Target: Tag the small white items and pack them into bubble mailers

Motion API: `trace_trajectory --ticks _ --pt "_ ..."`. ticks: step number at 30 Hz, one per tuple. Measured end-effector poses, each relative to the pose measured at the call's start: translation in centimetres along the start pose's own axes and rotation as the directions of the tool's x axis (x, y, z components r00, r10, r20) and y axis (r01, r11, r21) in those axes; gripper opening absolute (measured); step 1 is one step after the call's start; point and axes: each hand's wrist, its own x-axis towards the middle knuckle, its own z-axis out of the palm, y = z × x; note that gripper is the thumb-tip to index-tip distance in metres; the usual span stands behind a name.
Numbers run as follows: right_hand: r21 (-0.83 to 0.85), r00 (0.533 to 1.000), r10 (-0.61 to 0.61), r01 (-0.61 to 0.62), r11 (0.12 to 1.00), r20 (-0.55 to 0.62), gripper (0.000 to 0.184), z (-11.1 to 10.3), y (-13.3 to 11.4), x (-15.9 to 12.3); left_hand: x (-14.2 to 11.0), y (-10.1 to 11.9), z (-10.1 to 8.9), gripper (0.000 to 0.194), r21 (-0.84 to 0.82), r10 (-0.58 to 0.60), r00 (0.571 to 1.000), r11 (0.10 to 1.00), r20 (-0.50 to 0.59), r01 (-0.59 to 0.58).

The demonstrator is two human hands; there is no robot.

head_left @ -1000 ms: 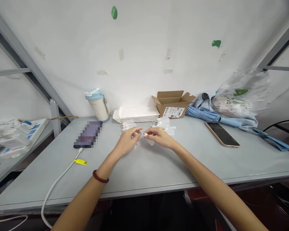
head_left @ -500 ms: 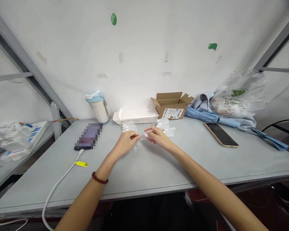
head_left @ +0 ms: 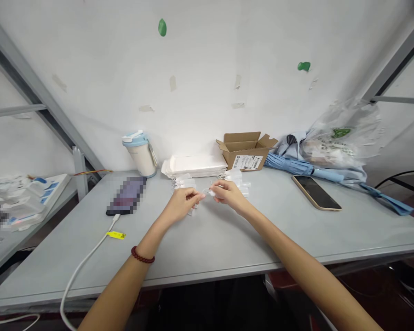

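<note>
Over the middle of the desk [head_left: 207, 239], my left hand [head_left: 182, 202] is closed in a pinch, thumb against forefinger; what it holds, if anything, is too small to make out. My right hand [head_left: 227, 195] is closed on a small white piece [head_left: 212, 193] between thumb and fingers. A thin pale curved strand shows in the narrow gap between both hands. Behind the left hand lie several clear-and-white small parts [head_left: 184, 179], partly hidden by it. More translucent white parts [head_left: 233, 175] lie beyond the right hand.
A stack of white envelopes [head_left: 196, 166] and an open cardboard box [head_left: 246, 151] stand by the wall. To the left are a tumbler [head_left: 140, 156] and a charging phone [head_left: 127, 196]; to the right, another phone [head_left: 316, 193], a blue umbrella [head_left: 290, 164] and a plastic bag [head_left: 341, 142].
My right hand has shifted slightly right, widening the gap between the hands. The thin curved strand now shows more clearly there. My left hand has barely moved.
</note>
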Motion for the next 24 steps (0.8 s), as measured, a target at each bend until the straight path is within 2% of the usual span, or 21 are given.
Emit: trace_trajectory --ticks 4,9,24 --pt "-0.017 1.0 -0.001 0.001 1.0 0.03 0.027 -0.03 -0.23 -0.21 0.07 0.55 -0.16 0.028 -0.095 -0.02 0.999 0.995 -0.034 0.017" --pt "0.009 0.999 0.0 0.0 1.0 0.033 0.029 -0.08 -0.41 -0.27 0.06 0.76 -0.23 0.026 -0.152 -0.039 0.999 0.988 0.025 0.042" --pt "-0.002 0.998 -0.023 0.023 1.0 0.064 0.031 -0.01 -0.27 -0.34 0.03 0.53 -0.22 0.029 -0.143 -0.025 0.998 0.989 0.059 0.033"
